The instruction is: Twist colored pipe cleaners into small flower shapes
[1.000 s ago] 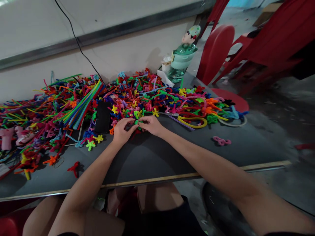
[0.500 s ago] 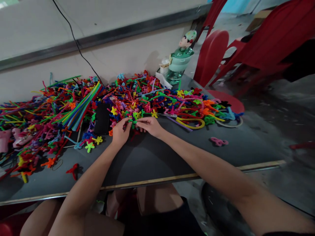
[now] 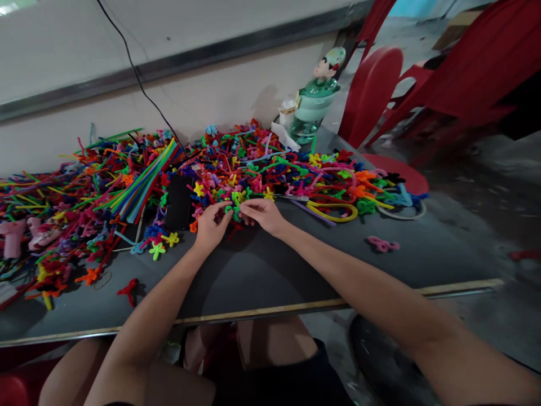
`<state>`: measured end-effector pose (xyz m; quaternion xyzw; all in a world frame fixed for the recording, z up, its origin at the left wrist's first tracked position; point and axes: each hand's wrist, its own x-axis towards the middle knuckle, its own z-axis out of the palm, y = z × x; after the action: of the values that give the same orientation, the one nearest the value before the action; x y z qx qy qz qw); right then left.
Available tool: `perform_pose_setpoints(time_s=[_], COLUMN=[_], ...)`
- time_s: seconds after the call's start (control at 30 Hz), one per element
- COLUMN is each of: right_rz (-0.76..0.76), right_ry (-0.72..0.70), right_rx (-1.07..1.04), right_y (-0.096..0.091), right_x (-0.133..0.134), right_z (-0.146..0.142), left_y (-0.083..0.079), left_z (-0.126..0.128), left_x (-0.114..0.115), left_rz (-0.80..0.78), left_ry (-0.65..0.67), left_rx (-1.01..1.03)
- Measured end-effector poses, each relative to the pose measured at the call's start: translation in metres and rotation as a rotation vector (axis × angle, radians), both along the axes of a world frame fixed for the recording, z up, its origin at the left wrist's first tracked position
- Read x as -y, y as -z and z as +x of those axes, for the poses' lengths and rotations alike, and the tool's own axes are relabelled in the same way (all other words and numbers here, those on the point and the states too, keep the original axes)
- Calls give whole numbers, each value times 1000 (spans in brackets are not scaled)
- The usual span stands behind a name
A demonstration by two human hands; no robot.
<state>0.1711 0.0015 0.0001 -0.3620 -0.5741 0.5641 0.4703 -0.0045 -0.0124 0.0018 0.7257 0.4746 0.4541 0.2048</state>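
Observation:
Between my two hands is a small green pipe-cleaner flower (image 3: 233,211), its loops partly covered by my fingers. My left hand (image 3: 212,225) pinches its left side with thumb and forefinger. From the right, my right hand (image 3: 265,216) closes on the opposite side with its fingertips. Just beyond lies a dense heap of colourful pipe-cleaner pieces (image 3: 236,163). A black phone (image 3: 178,203) rests left of my left hand, and scissors (image 3: 296,198) lie right of my right hand. Below the green flower, a red piece is partly hidden.
A bundle of straight pipe cleaners (image 3: 146,189) lies on the left of the heap. Pink glue guns (image 3: 13,237) are at far left. A green water bottle (image 3: 315,113) stands by the wall. A pink piece (image 3: 382,244) and a red piece (image 3: 131,291) lie on the dark table (image 3: 270,282).
The whole view has shifted slightly, so things sit a little further right. Both hands stay on the green flower, with only small finger movement.

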Motion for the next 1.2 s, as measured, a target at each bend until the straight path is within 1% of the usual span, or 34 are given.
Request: perform_pose_setpoints(time_s=[0.17,0.3,0.47,0.57,0.63,0.77,0.83,0.9,0.97,1.1,1.2], right_rz=[-37,-38,48,104,116,127,129,103,64,45,39], right_ry=[-37,-38,0,17,36,86,89,64,48,67,59], right_rx=[27,65,135,188,212,247,239,196,147,122,124], right_y=[0,2,7,9,8,5,5,7,9,12,11], right_x=[0,0,0,1,2,6,7,6,5,3,2], right_z=[1,0,-2,-3,-4,-4,-4,-4,-4,-4,-3], left_y=[3,1,-3,-3,-2,-1,-1,0,0,0,1], left_z=[-2,-3,-4,-4,-4,-4,-4,-3,-3,-2,-2], left_x=[-3,-1,2,1,0,0,1,1,1,1,1], left_rz=[68,101,183,227,259,346,331,268,187,67,47], left_ry=[69,77,102,59,36,46,18,-24,-38,10,17], left_rx=[-18,-49,-145,-177,-189,-257,-246,-198,-148,-81,-45])
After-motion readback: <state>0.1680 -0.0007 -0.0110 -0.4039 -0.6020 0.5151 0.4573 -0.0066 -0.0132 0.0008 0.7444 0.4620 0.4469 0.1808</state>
